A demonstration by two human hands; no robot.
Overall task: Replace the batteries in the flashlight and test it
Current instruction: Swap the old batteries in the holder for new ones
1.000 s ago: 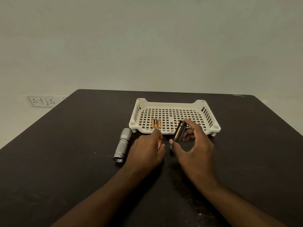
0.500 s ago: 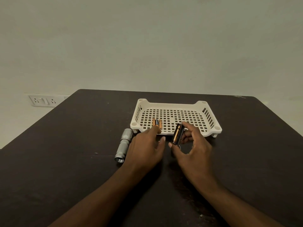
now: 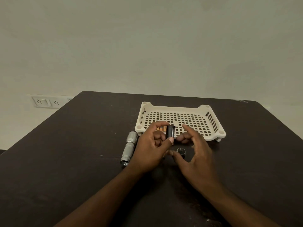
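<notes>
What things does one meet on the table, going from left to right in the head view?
Flashlight body → left hand holding the battery holder → end cap → right hand.

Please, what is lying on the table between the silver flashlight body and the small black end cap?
In the head view, the left hand fills that stretch between the flashlight body and the end cap, pinching the black battery holder. The table under it is hidden.
</notes>
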